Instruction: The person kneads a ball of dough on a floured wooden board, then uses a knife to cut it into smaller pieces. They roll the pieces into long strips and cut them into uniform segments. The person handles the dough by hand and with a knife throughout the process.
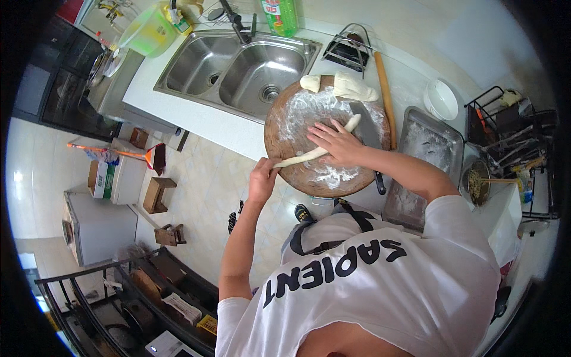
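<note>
A long rope of dough (308, 156) lies across a round, floured wooden board (285, 127). My left hand (262, 178) grips the thin end of the rope at the board's left edge. Spread flat on the rope's middle is my right hand (335, 143), its fingers apart; the thicker end sticks out beyond it. A cleaver (366, 122) rests on the board to the right, partly hidden by my right forearm, its black handle at the lower edge. At the far side of the board are a small dough piece (310, 83) and a larger dough piece (353, 87).
A rolling pin (385, 98) lies right of the board, beside a floured metal tray (430, 134). A white bowl (440, 100) and a pot of filling (476, 184) stand farther right. A double sink (263, 73) is at the upper left, with a green bottle (280, 18) behind it.
</note>
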### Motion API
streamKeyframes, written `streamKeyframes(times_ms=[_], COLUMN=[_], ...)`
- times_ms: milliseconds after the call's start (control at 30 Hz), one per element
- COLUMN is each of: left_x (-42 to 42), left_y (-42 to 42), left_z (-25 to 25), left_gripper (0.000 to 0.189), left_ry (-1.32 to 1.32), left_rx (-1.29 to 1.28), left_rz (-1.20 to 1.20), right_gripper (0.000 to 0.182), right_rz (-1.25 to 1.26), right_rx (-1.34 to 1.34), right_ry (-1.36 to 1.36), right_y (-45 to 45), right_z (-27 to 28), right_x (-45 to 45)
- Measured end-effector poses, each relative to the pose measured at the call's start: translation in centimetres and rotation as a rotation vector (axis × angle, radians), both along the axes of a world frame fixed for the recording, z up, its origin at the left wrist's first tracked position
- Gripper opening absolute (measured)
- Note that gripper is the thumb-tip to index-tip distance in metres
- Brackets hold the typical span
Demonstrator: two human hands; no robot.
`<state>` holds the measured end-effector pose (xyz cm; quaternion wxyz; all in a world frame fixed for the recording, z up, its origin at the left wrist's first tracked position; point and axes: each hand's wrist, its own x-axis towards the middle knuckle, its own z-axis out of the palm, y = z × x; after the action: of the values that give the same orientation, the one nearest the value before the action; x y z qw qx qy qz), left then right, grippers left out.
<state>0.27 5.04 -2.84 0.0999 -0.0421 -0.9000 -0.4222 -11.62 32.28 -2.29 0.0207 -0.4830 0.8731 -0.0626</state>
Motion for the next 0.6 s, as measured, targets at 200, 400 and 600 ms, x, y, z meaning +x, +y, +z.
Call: streamKeyframes(times_ms=[200,400,600], left_x=[-0.6,-1.6,0.4], left_y=[0.2,0.2,0.8], left_z=[0.2,0.4,-1.1], left_gripper=[0.019,0.022,0.021], left_ry=[0.005,-0.006,-0.107], left_rx=[0.004,0.081,0.252], left_rz=[0.055,0.084,0.167], right_gripper=[0.066,0.067,0.069], right_rz=[-0.231,-0.133,0.03], right_rx=[-0.045,-0.083,-0.067], right_ry=[0.037,0.037,-0.008], right_y=[-6.7,-9.5,-4.9], right_z=[-0.2,-1.7,-0.1], right_x=[-6.1,-3.1,2.1])
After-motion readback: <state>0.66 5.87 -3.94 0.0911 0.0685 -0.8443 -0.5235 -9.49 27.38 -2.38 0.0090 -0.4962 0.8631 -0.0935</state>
